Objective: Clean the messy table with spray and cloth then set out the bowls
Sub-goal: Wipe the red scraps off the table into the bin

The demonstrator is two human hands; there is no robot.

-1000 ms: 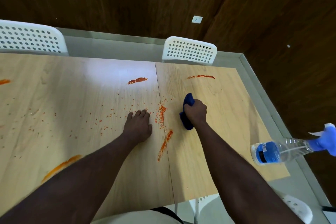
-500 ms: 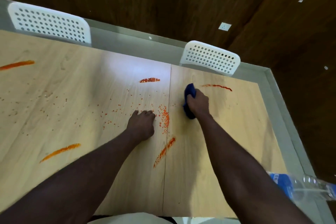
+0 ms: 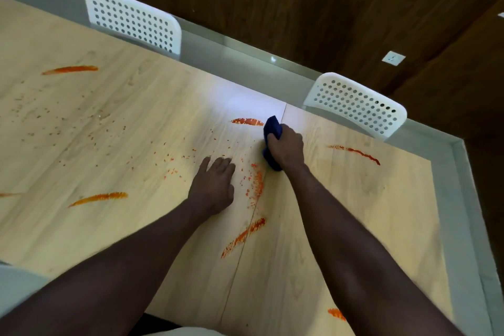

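Blue cloth point(image 3: 272, 142) sits bunched in the right hand point(image 3: 286, 146), whose fingers curl round it and press it to the table point(image 3: 368, 213) just right of centre frame, beside an orange smear point(image 3: 246, 121). The left hand point(image 3: 214, 185) lies flat on the wood, fingers straight, holding nothing, next to a patch of orange crumbs point(image 3: 256, 181). More smears streak the left and lower parts. Two white chairs point(image 3: 133, 20) stand along the upper edge.

The right hand point(image 3: 286, 148) hides most of the blue cloth point(image 3: 272, 126).
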